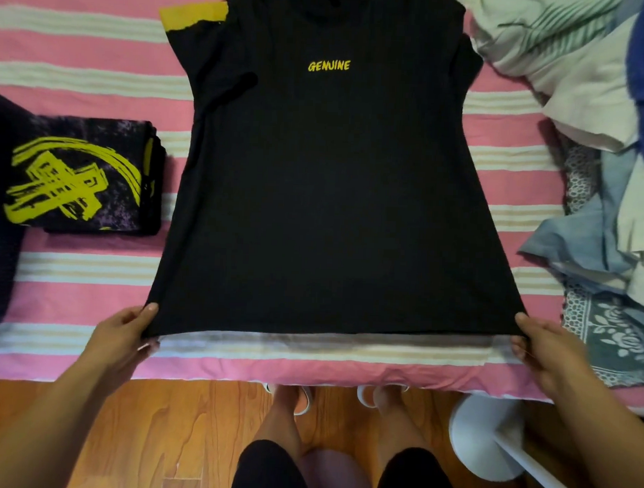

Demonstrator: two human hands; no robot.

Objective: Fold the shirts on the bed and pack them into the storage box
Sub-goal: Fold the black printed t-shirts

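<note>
I have my left hand [127, 328] and right hand [543, 346] pinching the hem corners of the black GENUINE T-shirt [326, 193]; its length runs straight away from both, equally near

bedroom at home | striped bedspread [74, 282] | wood floor [160, 428]

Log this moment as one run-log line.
step: spreading shirt | left hand: pinches hem corner | right hand: pinches hem corner | black GENUINE shirt: flat on bed | folded shirt: left

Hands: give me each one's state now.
Left hand: pinches the black cotton T-shirt at its hem corner.
Right hand: pinches the other hem corner.
</note>
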